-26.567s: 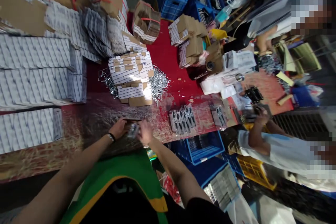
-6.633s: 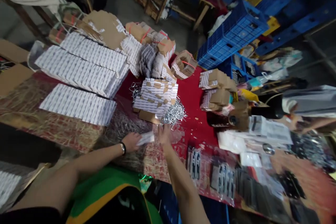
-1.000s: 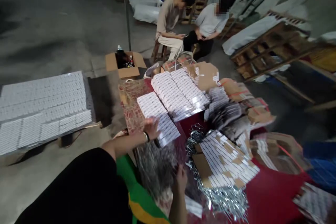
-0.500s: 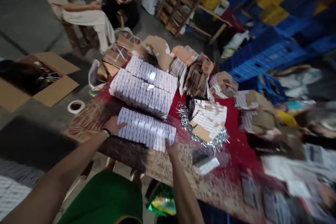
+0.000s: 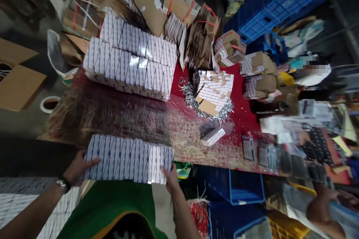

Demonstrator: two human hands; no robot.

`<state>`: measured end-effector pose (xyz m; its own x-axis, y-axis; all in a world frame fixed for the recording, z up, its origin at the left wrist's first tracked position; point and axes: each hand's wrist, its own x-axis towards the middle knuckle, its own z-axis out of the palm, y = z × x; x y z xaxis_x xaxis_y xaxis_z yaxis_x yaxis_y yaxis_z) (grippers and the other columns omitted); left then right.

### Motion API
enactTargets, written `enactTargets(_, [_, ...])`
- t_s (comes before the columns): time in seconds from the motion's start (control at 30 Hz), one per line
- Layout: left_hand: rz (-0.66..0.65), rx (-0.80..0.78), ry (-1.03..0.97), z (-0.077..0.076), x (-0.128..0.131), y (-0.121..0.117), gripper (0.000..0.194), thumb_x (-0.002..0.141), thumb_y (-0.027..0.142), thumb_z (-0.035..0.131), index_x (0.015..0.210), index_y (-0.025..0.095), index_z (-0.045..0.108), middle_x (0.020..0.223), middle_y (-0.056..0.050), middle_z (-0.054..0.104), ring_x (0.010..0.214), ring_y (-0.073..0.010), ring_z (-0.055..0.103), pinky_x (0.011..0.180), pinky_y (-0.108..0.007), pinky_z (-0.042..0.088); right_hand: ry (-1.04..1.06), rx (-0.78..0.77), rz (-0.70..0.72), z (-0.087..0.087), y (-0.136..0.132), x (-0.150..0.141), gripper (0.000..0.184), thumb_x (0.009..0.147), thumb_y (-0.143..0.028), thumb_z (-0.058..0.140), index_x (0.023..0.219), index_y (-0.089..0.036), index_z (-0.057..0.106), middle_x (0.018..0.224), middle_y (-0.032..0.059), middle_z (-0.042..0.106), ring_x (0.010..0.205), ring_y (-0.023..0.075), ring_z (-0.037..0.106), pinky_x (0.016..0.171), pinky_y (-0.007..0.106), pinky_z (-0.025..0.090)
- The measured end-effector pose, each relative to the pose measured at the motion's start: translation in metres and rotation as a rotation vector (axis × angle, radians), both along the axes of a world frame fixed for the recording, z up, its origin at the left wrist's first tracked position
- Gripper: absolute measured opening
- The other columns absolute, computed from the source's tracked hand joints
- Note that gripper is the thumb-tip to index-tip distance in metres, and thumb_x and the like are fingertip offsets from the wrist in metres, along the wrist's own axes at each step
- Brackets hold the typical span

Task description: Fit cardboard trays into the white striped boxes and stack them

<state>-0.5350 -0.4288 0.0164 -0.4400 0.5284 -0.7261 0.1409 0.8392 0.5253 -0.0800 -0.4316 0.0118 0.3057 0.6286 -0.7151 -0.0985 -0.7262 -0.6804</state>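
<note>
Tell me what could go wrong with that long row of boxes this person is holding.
The row of white patterned boxes is held only at its ends by the left hand and right hand, so if their pressure slackens, it could buckle and spill. It is off the table, so boxes might drop to the floor. Loose silver metal clips on the table could perhaps scratch boxes set beside them.

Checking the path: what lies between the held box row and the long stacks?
The head view shows only the table's patterned cover between the held box row and the long stacks.
</note>
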Motion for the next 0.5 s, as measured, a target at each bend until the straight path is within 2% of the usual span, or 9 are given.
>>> enactTargets(0.1, [0.042, -0.063, -0.308, 0.002, -0.001, 0.007, 0.075, 0.046, 0.056, 0.095, 0.106, 0.021, 0.066, 0.105, -0.015, 0.081, 0.102, -0.0439, 0.079, 0.088, -0.062, 0.067, 0.254, -0.135, 0.073, 0.004, 0.019, 0.004, 0.069, 0.048, -0.043, 0.097, 0.106, -0.020, 0.069, 0.102, 0.0126, 0.082, 0.093, 0.0350, 0.080, 0.087, 0.052, 0.065])
enactTargets(0.17, [0.059, -0.084, -0.556, 0.004, 0.002, 0.012, 0.073, 0.050, 0.055, 0.095, 0.108, 0.020, 0.069, 0.109, -0.017, 0.082, 0.105, -0.0446, 0.079, 0.092, -0.061, 0.067, 0.338, -0.186, 0.129, 0.006, 0.028, 0.003, 0.068, 0.046, -0.044, 0.095, 0.105, -0.019, 0.071, 0.096, 0.0130, 0.081, 0.090, 0.0370, 0.079, 0.085, 0.055, 0.065])
enactTargets(0.2, [0.075, -0.082, -0.615, 0.006, 0.005, 0.012, 0.072, 0.051, 0.055, 0.095, 0.109, 0.019, 0.070, 0.111, -0.018, 0.082, 0.106, -0.0448, 0.078, 0.094, -0.061, 0.066, 0.342, -0.180, 0.145, 0.007, 0.030, 0.002, 0.068, 0.047, -0.045, 0.094, 0.105, -0.018, 0.072, 0.096, 0.0132, 0.081, 0.091, 0.0375, 0.079, 0.085, 0.055, 0.064])
enactTargets(0.37, [0.120, 0.039, -0.551, 0.006, 0.007, -0.001, 0.076, 0.053, 0.054, 0.091, 0.117, 0.020, 0.071, 0.114, -0.015, 0.082, 0.112, -0.0451, 0.077, 0.101, -0.061, 0.064, 0.244, -0.095, 0.199, 0.019, 0.027, -0.002, 0.068, 0.050, -0.048, 0.087, 0.110, -0.020, 0.074, 0.107, 0.0163, 0.079, 0.098, 0.0372, 0.077, 0.084, 0.052, 0.062])
enactTargets(0.43, [0.079, 0.076, -0.524, 0.003, -0.005, -0.007, 0.081, 0.051, 0.057, 0.088, 0.123, 0.023, 0.071, 0.114, -0.012, 0.082, 0.112, -0.0466, 0.076, 0.098, -0.065, 0.065, 0.209, -0.058, 0.239, 0.028, 0.034, 0.004, 0.071, 0.048, -0.050, 0.087, 0.111, -0.020, 0.075, 0.105, 0.0176, 0.079, 0.096, 0.0383, 0.077, 0.083, 0.053, 0.062])
enactTargets(0.5, [-0.038, 0.156, -0.369, -0.002, -0.020, -0.007, 0.085, 0.050, 0.065, 0.084, 0.125, 0.026, 0.072, 0.111, -0.010, 0.082, 0.112, -0.0473, 0.076, 0.094, -0.067, 0.066, 0.089, 0.027, 0.255, 0.036, 0.052, 0.014, 0.071, 0.049, -0.052, 0.088, 0.110, -0.019, 0.077, 0.099, 0.0187, 0.078, 0.094, 0.0402, 0.076, 0.080, 0.055, 0.062])
